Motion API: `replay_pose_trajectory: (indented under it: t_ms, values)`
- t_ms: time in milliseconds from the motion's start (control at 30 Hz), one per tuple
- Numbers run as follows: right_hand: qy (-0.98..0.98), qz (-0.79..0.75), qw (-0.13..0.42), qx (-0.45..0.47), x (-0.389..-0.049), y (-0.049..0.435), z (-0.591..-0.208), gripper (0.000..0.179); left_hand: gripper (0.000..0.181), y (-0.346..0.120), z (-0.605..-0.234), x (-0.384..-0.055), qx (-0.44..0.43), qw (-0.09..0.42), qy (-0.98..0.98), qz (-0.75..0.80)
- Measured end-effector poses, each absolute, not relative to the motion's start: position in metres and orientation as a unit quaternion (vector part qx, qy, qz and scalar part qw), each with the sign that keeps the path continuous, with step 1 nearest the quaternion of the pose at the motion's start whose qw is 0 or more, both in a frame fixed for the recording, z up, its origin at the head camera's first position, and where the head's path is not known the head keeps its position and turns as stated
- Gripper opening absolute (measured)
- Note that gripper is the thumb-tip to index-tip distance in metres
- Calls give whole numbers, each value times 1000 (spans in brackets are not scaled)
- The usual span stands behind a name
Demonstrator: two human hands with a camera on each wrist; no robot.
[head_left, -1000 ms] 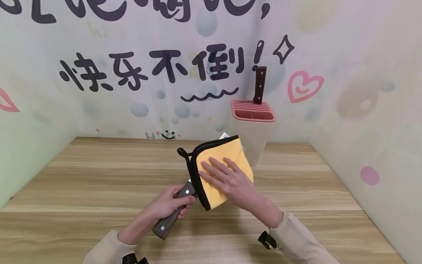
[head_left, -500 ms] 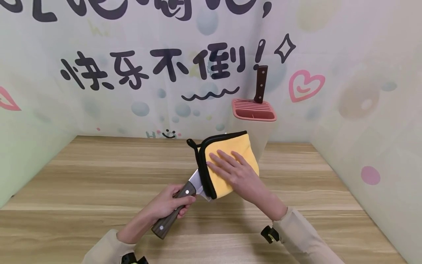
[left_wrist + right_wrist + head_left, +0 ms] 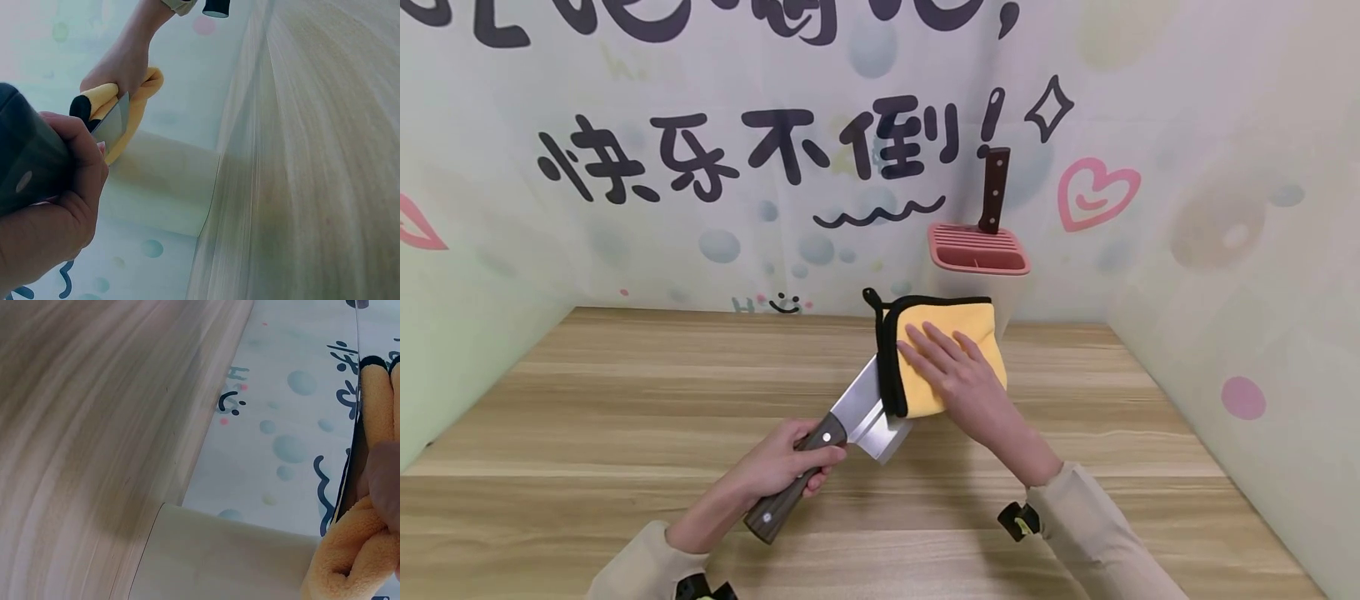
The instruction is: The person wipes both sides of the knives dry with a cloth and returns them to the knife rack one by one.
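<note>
In the head view my left hand (image 3: 793,458) grips the dark, riveted handle of a cleaver (image 3: 859,407), held above the table with its blade pointing up and to the right. Over the far part of the blade lies a folded yellow cloth (image 3: 917,402) with black edging and a small loop. My right hand (image 3: 962,383) holds this cloth, its fingers laid along the upper face; the thumb is hidden there. From the left wrist, the cloth (image 3: 139,109) appears folded round both sides of the blade (image 3: 114,130). The blade's far end is covered.
Behind the cloth stands a pale knife holder (image 3: 992,287) with a pink slotted top, a brown-handled knife (image 3: 994,192) upright in it. The wooden table (image 3: 662,392) meets printed wall sheets (image 3: 715,275) at the back and sides.
The right hand and cloth have slid up and to the right along the blade, uncovering more metal near the handle. My left hand and the cleaver have stayed nearly still.
</note>
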State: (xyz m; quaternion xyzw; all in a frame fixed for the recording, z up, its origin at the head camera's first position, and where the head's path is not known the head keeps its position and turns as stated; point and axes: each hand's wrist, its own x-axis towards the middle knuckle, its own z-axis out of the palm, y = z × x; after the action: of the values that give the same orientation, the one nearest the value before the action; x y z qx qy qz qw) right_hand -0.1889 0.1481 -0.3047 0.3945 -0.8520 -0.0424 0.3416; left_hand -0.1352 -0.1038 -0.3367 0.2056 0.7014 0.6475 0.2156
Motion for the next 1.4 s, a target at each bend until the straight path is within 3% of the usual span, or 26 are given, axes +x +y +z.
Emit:
replay_pose_trajectory:
  t_ms: [300,1400]
  values:
    - [-873,-30,323,364,-194,154,-305,59,20,-104,-338,-135,212,211,702,646]
    - [-883,-3,359,302,-194,159,-305,50,26,-107,-335,-136,194,213,694,660]
